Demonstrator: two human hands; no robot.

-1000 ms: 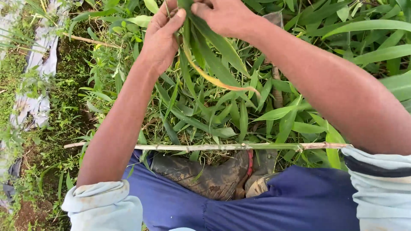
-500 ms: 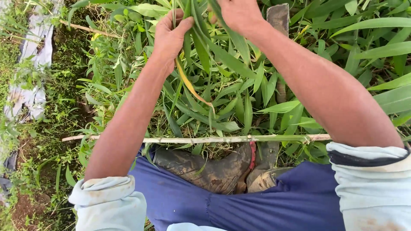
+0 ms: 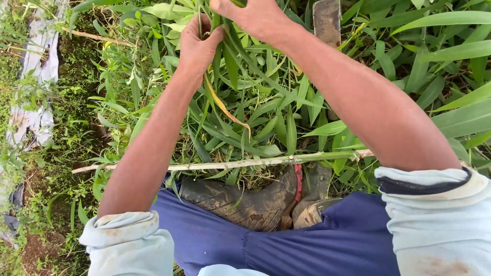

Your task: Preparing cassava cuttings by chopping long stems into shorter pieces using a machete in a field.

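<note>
Head view: both hands have lifted toward the top of frame since a second ago, drawing the bundle of long green leaves tighter and more upright. Left hand is curled closed around the leaves; right hand, partly cut off, grips them above. Pale stalk lies unmoved across the muddy boots.

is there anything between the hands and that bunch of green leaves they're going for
Nothing visible. The left hand is already closed around the bunch of green leaves, and the right hand grips it just above, at the frame's top edge.
</note>
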